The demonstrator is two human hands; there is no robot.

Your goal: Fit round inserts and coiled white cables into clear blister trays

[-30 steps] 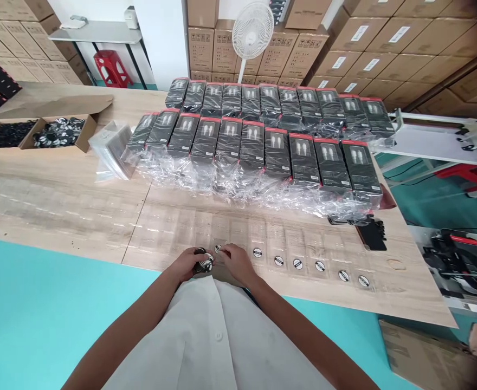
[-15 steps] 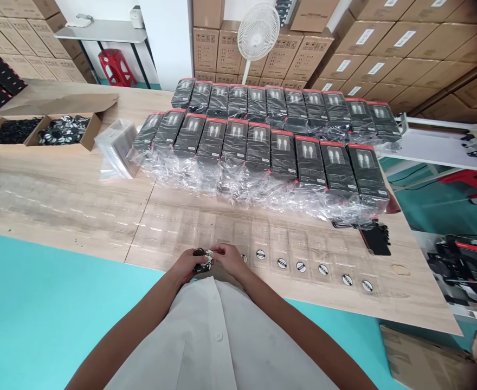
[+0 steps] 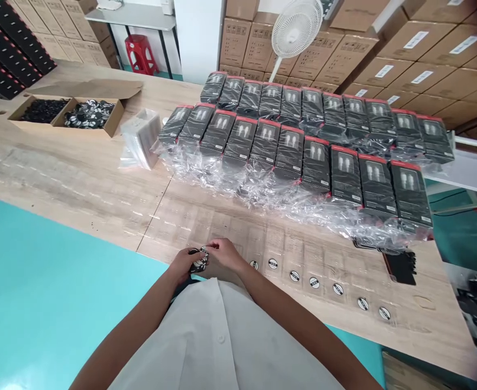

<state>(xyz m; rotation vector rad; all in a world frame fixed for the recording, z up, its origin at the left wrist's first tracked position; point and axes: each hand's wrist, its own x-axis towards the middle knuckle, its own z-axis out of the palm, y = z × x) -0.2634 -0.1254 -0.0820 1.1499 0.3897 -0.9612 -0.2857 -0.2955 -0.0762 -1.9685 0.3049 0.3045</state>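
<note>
Seen from the head camera, both forearms run up from the bottom edge and meet in front of the shirt (image 3: pixel 222 341), at the near edge of the table (image 3: pixel 100 157). The left hand (image 3: pixel 182 265), thumb uppermost, is clamped round a stack of discs (image 3: pixel 200 264). The right hand (image 3: pixel 226 254) comes across from the other side, back upward, thumb and forefinger close together at one disc (image 3: pixel 204 249) by the stack's far edge; whether they actually pinch it, I honestly can't tell from here.

To the right, a row of discs (image 3: pixel 294 276) lies on clear plastic (image 3: pixel 307 254), the nearest one partly covered by the right forearm. The left fingers are mostly hidden under the stack, and the clear plastic's edges are hard to make out against the wood.
</note>
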